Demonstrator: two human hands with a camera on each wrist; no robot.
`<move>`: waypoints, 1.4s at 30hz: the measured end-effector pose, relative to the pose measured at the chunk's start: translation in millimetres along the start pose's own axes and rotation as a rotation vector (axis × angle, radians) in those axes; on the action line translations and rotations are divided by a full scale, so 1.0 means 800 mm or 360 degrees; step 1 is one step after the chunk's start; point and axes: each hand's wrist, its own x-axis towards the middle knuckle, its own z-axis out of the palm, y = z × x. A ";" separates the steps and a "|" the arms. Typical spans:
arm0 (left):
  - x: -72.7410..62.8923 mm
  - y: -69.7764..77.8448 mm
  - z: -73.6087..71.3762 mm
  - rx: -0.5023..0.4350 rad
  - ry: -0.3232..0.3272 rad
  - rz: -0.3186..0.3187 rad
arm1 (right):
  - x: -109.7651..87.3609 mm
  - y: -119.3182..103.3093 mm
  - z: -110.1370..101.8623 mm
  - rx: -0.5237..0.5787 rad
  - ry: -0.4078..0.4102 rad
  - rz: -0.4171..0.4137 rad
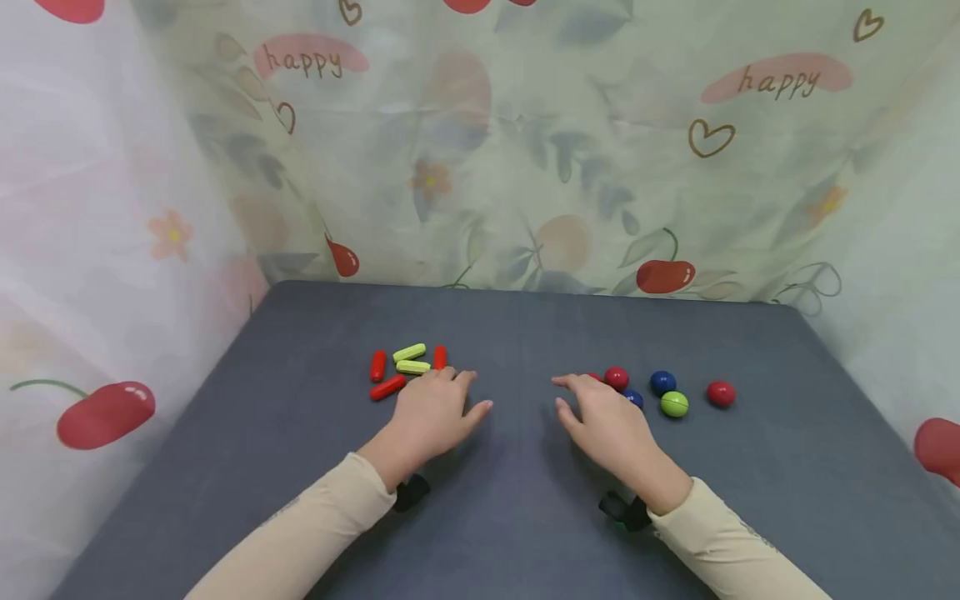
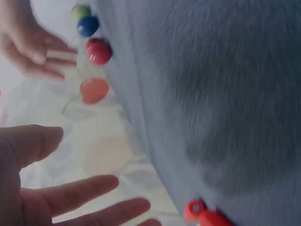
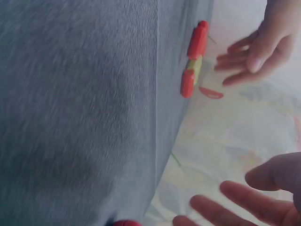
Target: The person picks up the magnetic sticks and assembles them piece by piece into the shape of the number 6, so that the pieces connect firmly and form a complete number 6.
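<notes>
My left hand is held over the grey table with its fingers spread and nothing in its grasp. Just beyond its fingertips lie short red sticks and two yellow-green sticks; the hand overlaps one red stick in the head view. To the right, my right hand hovers with thumb and fingers apart, holding nothing. Near it are red balls, blue balls and a green ball. Fingers partly hide one red and one blue ball. Another red ball sits farther right.
The grey tabletop ends at a far edge in front of a printed curtain with fruit and leaves. Similar white cloth hangs along the sides. A dark strap is on the left wrist, another on the right.
</notes>
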 end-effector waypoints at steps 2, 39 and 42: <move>0.000 -0.010 -0.009 -0.0090 -0.0010 -0.0038 | 0.000 0.006 -0.006 0.0126 -0.0013 0.0039; -0.002 -0.133 0.006 -0.1055 -0.0204 -0.0415 | -0.011 0.129 0.000 0.0884 0.0092 0.0334; -0.001 -0.131 0.007 -0.1007 -0.0207 -0.0395 | -0.010 0.130 0.000 0.0853 0.0080 0.0327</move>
